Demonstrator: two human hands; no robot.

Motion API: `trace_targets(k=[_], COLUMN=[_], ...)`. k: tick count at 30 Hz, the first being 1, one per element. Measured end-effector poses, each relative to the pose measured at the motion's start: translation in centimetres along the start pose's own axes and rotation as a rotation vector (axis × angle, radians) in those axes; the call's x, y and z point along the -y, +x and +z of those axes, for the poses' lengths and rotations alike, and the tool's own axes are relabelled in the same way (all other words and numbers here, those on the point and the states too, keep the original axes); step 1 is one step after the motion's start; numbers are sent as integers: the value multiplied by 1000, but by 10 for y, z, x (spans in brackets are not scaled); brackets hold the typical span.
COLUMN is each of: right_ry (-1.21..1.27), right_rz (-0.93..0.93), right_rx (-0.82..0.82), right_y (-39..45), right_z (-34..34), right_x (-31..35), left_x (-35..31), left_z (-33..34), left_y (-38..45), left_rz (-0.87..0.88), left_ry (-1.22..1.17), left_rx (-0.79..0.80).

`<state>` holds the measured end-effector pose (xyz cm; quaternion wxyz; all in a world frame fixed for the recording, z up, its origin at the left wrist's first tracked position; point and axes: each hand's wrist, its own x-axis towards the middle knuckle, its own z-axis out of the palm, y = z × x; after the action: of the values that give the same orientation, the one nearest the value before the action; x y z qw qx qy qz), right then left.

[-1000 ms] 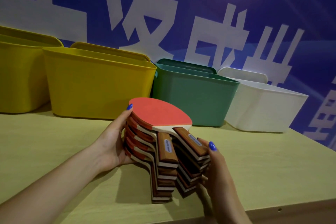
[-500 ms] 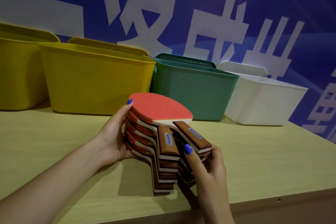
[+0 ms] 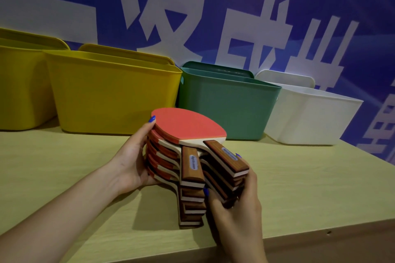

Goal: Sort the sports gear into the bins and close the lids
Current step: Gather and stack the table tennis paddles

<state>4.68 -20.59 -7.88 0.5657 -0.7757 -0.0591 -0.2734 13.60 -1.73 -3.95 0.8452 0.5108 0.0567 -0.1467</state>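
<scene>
Head view: a stack of table tennis paddles (image 3: 188,156) stands on a pale wooden table (image 3: 299,188).
Left hand (image 3: 132,160): curled around the stacked red blades.
Right hand (image 3: 237,205): gripping the fanned wooden handles.
Bins: two yellow bins (image 3: 111,96), a green bin (image 3: 228,107) and a white bin (image 3: 310,119), all open, behind the stack.

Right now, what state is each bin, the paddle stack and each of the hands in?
Left yellow bin: open, lid upright behind it.
Second yellow bin: open, lid behind.
Green bin: open, lid behind.
White bin: open, lid behind.
Paddle stack: on the table, handles fanned in two groups.
Left hand: grips the blades.
Right hand: grips the right handles.
</scene>
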Motion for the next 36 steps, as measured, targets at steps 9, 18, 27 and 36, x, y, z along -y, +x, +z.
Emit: trace_targets(k=[9, 18, 27, 36], right_ry=[9, 185, 162, 172], right_rz=[3, -10, -29, 17], right_rx=[14, 17, -74, -73], right_y=[-1, -2, 0, 1], right_z=[-1, -3, 6, 5], right_x=[0, 9, 12, 12], left_x=[0, 2, 8, 11], left_z=[0, -1, -7, 1], left_y=[1, -2, 1, -1], left_rz=[-16, 27, 174, 287], left_ry=[-1, 119, 263, 332], left_rx=[7, 157, 197, 128])
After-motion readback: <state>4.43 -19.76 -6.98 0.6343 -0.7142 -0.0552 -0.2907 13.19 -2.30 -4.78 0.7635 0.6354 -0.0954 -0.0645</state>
